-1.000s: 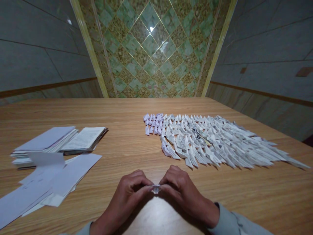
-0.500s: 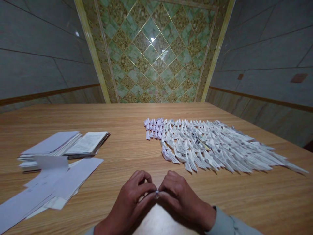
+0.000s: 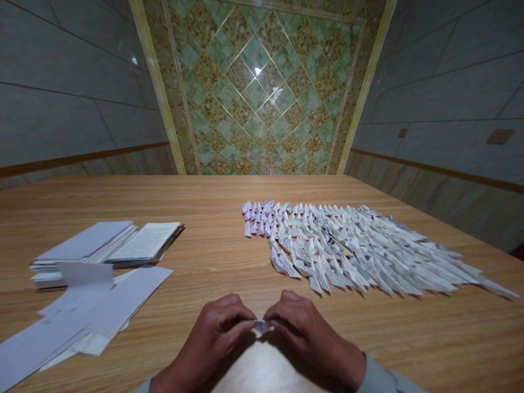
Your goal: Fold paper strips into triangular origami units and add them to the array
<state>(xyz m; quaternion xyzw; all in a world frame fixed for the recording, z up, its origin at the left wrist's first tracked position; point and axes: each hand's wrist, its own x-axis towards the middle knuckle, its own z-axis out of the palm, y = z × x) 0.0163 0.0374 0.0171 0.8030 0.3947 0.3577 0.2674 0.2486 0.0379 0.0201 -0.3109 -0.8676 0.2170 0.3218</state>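
The hands are closed and curled toward each other just above the surface, with the left hand and the right hand pinching a small folded white paper piece between their fingertips. That piece sits in the air between them, mostly hidden by the fingers. A pale grey-green sleeve shows at the right wrist. Beneath the hands lies a light wood-grain surface.

To the left, loose white paper sheets lie overlapping and fanned near the edge, with one sheet standing slightly raised. Just behind them sits a thick stack of pale lilac-edged paper, beside an open bundle of printed pages.

To the right and farther ahead, hundreds of small pointed folded paper pieces lie in close, overlapping rows, most of them printed with dark text. At the far left corner of these rows is a small block of pale lilac folded pieces.

Beyond the surface rise grey tiled walls with a brown trim line, and a green-and-gold diamond-patterned panel stands straight ahead.
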